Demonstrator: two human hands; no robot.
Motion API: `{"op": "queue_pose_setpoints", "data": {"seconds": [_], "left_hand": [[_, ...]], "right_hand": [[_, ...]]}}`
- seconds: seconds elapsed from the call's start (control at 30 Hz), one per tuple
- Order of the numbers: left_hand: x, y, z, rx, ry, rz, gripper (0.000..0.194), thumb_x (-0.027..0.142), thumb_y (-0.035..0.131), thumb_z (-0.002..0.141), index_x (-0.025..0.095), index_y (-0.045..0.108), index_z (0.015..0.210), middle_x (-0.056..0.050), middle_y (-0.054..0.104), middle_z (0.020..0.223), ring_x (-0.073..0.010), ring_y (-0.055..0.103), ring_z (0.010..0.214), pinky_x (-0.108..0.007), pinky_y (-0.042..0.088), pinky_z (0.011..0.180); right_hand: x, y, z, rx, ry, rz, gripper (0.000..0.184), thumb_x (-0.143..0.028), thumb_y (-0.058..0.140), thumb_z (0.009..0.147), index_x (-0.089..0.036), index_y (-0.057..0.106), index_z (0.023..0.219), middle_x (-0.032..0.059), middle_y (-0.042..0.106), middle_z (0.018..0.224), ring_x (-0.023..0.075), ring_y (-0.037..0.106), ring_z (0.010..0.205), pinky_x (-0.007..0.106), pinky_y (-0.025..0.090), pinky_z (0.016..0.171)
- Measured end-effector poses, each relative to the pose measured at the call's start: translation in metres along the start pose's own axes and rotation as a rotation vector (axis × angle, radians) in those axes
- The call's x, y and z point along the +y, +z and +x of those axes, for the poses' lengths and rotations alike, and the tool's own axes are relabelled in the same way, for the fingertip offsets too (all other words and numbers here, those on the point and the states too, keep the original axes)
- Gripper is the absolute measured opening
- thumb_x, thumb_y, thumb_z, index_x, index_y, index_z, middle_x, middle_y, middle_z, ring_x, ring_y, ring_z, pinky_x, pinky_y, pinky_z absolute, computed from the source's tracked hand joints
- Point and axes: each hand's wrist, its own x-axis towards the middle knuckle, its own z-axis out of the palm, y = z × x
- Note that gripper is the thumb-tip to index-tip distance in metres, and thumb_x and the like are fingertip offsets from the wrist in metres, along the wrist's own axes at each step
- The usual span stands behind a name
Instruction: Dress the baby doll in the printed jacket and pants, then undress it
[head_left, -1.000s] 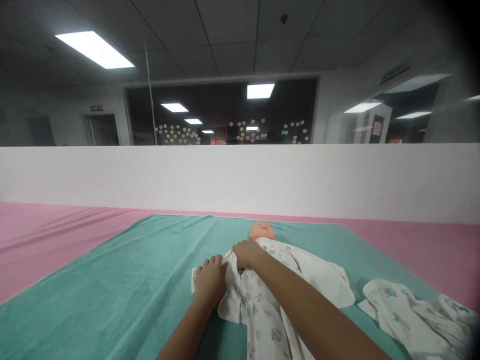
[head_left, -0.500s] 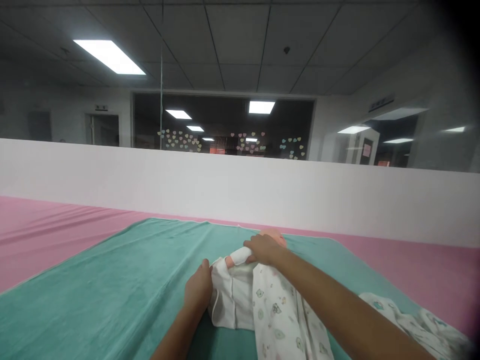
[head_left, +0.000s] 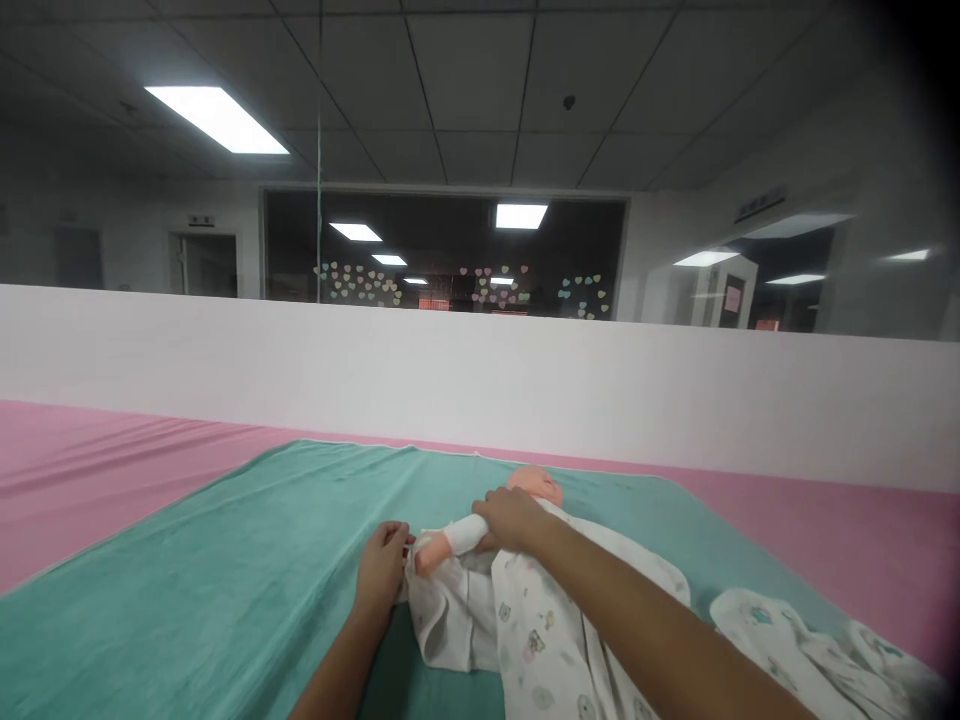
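A baby doll (head_left: 534, 483) lies on its back on a teal towel (head_left: 225, 580), dressed in a white printed garment (head_left: 525, 640). Its arm (head_left: 450, 540) sticks out to the left with the small hand bare. My right hand (head_left: 510, 520) is closed round the doll's upper arm near the shoulder. My left hand (head_left: 382, 565) pinches the edge of the white sleeve fabric beside the doll's hand.
Under the towel lies a pink sheet (head_left: 90, 460). A crumpled white printed cloth (head_left: 810, 650) rests at the right on the towel. A low white partition (head_left: 480, 370) runs across behind, with a dark window beyond.
The doll's arm has come out further to the left, its hand now showing. My left hand has shifted from lying on the cloth to pinching the sleeve edge.
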Motion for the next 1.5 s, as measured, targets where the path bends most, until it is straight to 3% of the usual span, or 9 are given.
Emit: {"op": "queue_pose_setpoints", "data": {"seconds": [0.17, 0.3, 0.5, 0.63, 0.73, 0.9, 1.1, 1.23, 1.5], "left_hand": [[0.000, 0.007, -0.004, -0.046, 0.085, 0.160, 0.031, 0.040, 0.031, 0.086, 0.019, 0.055, 0.091, -0.004, 0.066, 0.090, -0.0170, 0.062, 0.078, -0.027, 0.045, 0.067], [0.001, 0.019, -0.013, -0.157, 0.346, 0.536, 0.028, 0.036, 0.033, 0.088, 0.023, 0.057, 0.087, -0.002, 0.065, 0.093, -0.0171, 0.058, 0.087, -0.026, 0.039, 0.072], [0.005, 0.023, -0.018, -0.145, 0.368, 0.622, 0.035, 0.033, 0.023, 0.092, 0.022, 0.054, 0.082, -0.002, 0.063, 0.084, -0.0175, 0.057, 0.080, -0.027, 0.037, 0.068], [0.013, 0.025, -0.026, -0.099, 0.449, 0.577, 0.031, 0.030, 0.027, 0.089, 0.023, 0.056, 0.099, -0.004, 0.062, 0.102, -0.0199, 0.056, 0.096, -0.031, 0.040, 0.082], [0.027, 0.035, -0.039, -0.056, 0.545, 0.578, 0.031, 0.027, 0.031, 0.087, 0.022, 0.054, 0.109, -0.006, 0.056, 0.117, -0.0215, 0.049, 0.110, -0.034, 0.037, 0.093], [0.086, 0.083, -0.081, -0.096, 0.679, 0.568, 0.034, 0.028, 0.029, 0.089, 0.024, 0.051, 0.114, -0.004, 0.053, 0.123, -0.0209, 0.046, 0.114, -0.034, 0.036, 0.098], [0.160, 0.172, -0.109, -0.437, 0.889, 0.804, 0.028, 0.025, 0.042, 0.082, 0.022, 0.056, 0.106, -0.007, 0.056, 0.115, -0.0233, 0.044, 0.114, -0.039, 0.030, 0.101], [0.168, 0.212, -0.096, -0.531, 0.782, 1.052, 0.023, 0.020, 0.048, 0.074, 0.016, 0.062, 0.092, -0.014, 0.060, 0.103, -0.0275, 0.052, 0.102, -0.044, 0.031, 0.095], [0.168, 0.246, -0.072, -0.500, 0.661, 1.159, 0.050, 0.015, 0.061, 0.062, 0.011, 0.055, 0.111, -0.021, 0.056, 0.110, -0.0343, 0.053, 0.100, -0.046, 0.036, 0.082]], "right_hand": [[-0.025, 0.028, 0.017, 0.002, -0.023, 0.018, 0.041, -0.043, 0.066, 0.062, -0.022, 0.060, 0.097, 0.0112, 0.064, 0.099, 0.0314, 0.059, 0.093, 0.047, 0.041, 0.080], [0.002, 0.025, 0.002, 0.062, 0.000, 0.190, 0.037, -0.044, 0.060, 0.070, -0.023, 0.061, 0.100, 0.0086, 0.065, 0.103, 0.0287, 0.058, 0.098, 0.044, 0.040, 0.085], [0.072, 0.028, -0.066, 0.225, 0.134, 0.486, 0.047, -0.041, 0.018, 0.094, -0.024, 0.054, 0.118, 0.0039, 0.058, 0.122, 0.0181, 0.054, 0.109, 0.031, 0.040, 0.090], [0.098, 0.072, -0.124, 0.418, 0.350, 0.586, 0.048, -0.040, 0.018, 0.094, -0.023, 0.054, 0.122, 0.0050, 0.057, 0.124, 0.0191, 0.050, 0.113, 0.033, 0.035, 0.098], [0.111, 0.106, -0.154, 0.409, 0.386, 0.451, 0.046, -0.039, 0.030, 0.091, -0.026, 0.045, 0.132, 0.0028, 0.048, 0.135, 0.0208, 0.041, 0.123, 0.036, 0.027, 0.104], [0.126, 0.125, -0.165, 0.389, 0.593, 0.419, 0.048, -0.042, 0.032, 0.090, -0.022, 0.047, 0.131, 0.0057, 0.051, 0.131, 0.0235, 0.043, 0.120, 0.037, 0.028, 0.101], [0.138, 0.124, -0.169, 0.451, 0.773, 0.330, 0.038, -0.040, 0.030, 0.092, -0.021, 0.058, 0.111, 0.0105, 0.059, 0.113, 0.0246, 0.051, 0.106, 0.035, 0.038, 0.086], [0.155, 0.129, -0.177, 0.391, 1.013, 0.257, 0.042, -0.045, 0.029, 0.091, -0.016, 0.059, 0.091, 0.0157, 0.060, 0.096, 0.0287, 0.056, 0.093, 0.038, 0.040, 0.077], [0.174, 0.140, -0.178, 0.278, 1.033, 0.371, 0.039, -0.040, 0.022, 0.092, -0.017, 0.054, 0.090, 0.0142, 0.063, 0.091, 0.0256, 0.063, 0.081, 0.036, 0.043, 0.067]]}}
